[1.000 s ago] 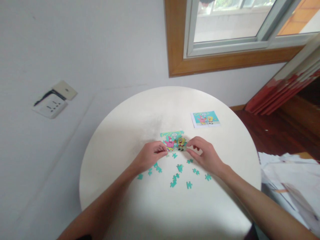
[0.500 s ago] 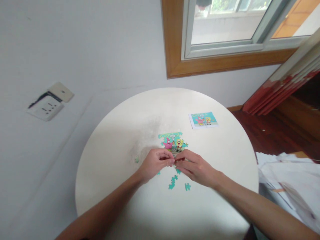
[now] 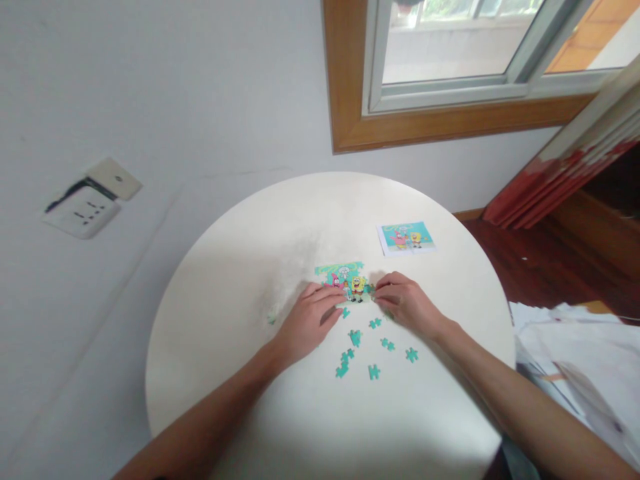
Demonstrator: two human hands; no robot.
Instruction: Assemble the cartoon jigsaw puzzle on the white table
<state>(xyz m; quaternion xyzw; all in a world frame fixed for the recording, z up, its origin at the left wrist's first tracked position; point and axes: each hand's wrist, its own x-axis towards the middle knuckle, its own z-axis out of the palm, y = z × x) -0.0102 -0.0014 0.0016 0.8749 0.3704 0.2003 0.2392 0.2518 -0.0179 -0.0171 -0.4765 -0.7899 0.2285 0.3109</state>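
Part-built puzzle (image 3: 357,285) is lying on the white table (image 3: 210,293) between both hands, long axis running left-right. Left hand (image 3: 306,320) is covering its near-left part, palm down, fingers extended, thumb apart. Right hand (image 3: 407,303) is sitting at its right edge, fingers narrowed; can't tell if they're gripping anything. Loose pieces (image 3: 355,339) are lying nearer.

Left hand (image 3: 306,321) and right hand (image 3: 407,305), together below puzzle (image 3: 353,280) 0.5 s earlier, parted: left went over its left part, right back to its right edge.
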